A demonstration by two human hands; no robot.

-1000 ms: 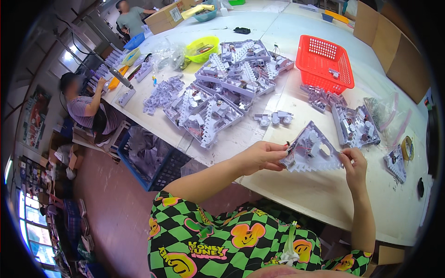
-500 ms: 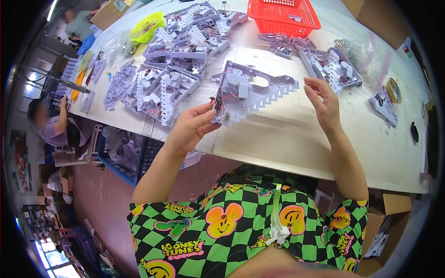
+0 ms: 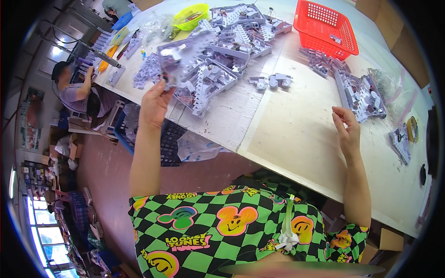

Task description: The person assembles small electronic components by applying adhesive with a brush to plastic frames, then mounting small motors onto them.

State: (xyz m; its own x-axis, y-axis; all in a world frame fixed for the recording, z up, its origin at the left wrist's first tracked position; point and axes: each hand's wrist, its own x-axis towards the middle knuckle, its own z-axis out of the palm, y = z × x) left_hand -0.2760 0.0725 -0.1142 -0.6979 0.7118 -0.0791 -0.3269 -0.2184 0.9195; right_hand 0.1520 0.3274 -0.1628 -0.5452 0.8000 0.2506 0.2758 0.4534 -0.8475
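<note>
My left hand is closed on the near end of a grey plastic housing with a toothed edge, which is smeared by motion. It is held up at the left, over other toothed housings fitted with small motors and wires. More of these lie piled behind it. My right hand hovers above the table at the right, its fingers slightly bent and apart, holding nothing. Just beyond it lie further housings with parts inside. A few small grey motor parts rest at mid-table.
A red basket stands at the back, with loose grey parts before it. A yellow bowl is at the back left, near clear plastic bags. Tape lies far right. Another person sits at the left.
My left hand has carried the toothed housing leftward, from the middle of the table to over the pile. The small motor parts it covered now show. My right hand stays open and apart from it.
</note>
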